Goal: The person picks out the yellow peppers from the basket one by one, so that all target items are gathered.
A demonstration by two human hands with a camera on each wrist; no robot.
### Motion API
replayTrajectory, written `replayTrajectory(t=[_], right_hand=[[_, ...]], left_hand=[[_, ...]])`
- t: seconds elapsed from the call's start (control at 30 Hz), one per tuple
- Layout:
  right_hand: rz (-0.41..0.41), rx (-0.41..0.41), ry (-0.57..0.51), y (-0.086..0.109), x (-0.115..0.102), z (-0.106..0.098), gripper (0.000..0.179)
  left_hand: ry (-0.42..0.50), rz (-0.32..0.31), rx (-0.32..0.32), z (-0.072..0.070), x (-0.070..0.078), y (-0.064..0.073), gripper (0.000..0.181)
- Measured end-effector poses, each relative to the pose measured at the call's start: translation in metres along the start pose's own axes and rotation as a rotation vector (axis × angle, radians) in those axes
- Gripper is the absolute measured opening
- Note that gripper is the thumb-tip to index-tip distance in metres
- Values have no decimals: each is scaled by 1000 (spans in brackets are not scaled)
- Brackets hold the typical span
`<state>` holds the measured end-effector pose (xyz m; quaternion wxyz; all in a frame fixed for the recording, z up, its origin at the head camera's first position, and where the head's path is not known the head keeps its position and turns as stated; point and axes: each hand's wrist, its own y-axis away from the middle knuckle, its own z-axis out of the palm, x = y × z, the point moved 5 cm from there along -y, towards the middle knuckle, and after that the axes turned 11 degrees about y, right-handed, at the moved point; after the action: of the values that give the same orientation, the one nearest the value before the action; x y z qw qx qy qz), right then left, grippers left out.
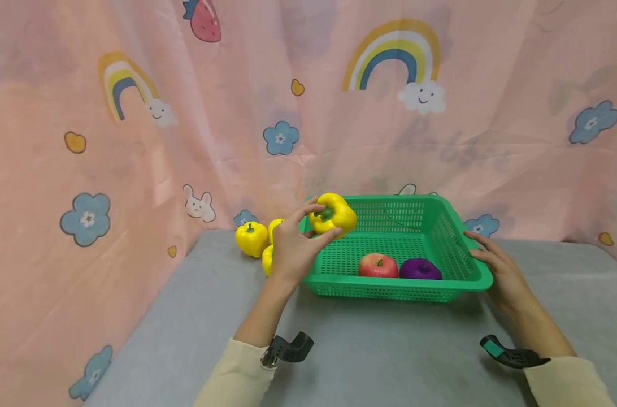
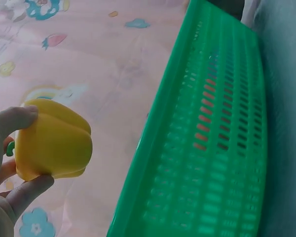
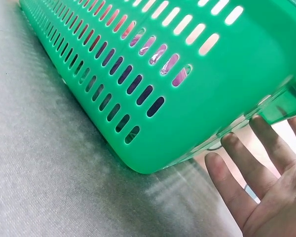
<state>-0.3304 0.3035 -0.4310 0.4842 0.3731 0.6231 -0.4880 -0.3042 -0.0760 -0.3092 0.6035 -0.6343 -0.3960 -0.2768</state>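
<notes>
My left hand [image 1: 294, 249] pinches a yellow bell pepper [image 1: 341, 215] between thumb and fingers, over the left end of a green plastic basket [image 1: 397, 286]. The left wrist view has that bell pepper [image 2: 59, 140] in the fingertips, apart from the basket wall [image 2: 187, 163]. Inside the basket, a red apple [image 1: 378, 265] sits beside a round purple item [image 1: 420, 269], its lower part hidden by the front rim. At the basket's right end rests my right hand [image 1: 502, 277]; the right wrist view gives its fingers [image 3: 244, 160] as loosely extended along the end wall.
Left of the basket, yellow bell peppers [image 1: 251, 238] stand grouped on the grey tabletop [image 1: 390, 350], partly hidden behind my left hand. A pink printed curtain [image 1: 318, 158] hangs behind the table. Each wrist wears a dark band [image 1: 290, 347].
</notes>
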Motion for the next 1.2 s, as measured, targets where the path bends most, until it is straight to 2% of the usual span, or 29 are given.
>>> replayTrajectory(t=[0.17, 0.3, 0.53, 0.73, 0.87, 1.2], right_hand=[[0, -10, 20, -1, 1, 0, 41], [-9, -15, 6, -1, 2, 0, 43], [-14, -13, -1, 0, 1, -3, 44], [-7, -15, -3, 0, 0, -5, 43], [-9, -17, -9, 0, 1, -5, 44], [-11, -13, 6, 1, 3, -2, 43]], left_hand=[[19, -8, 97, -25, -5, 3, 38], [4, -32, 130, -41, -2, 2, 39], [-157, -54, 147, -72, 6, -3, 42], [-248, -124, 146, -97, 6, -6, 45], [-323, -168, 142, -109, 4, -7, 46], [-418, -276, 115, -131, -7, -6, 48]])
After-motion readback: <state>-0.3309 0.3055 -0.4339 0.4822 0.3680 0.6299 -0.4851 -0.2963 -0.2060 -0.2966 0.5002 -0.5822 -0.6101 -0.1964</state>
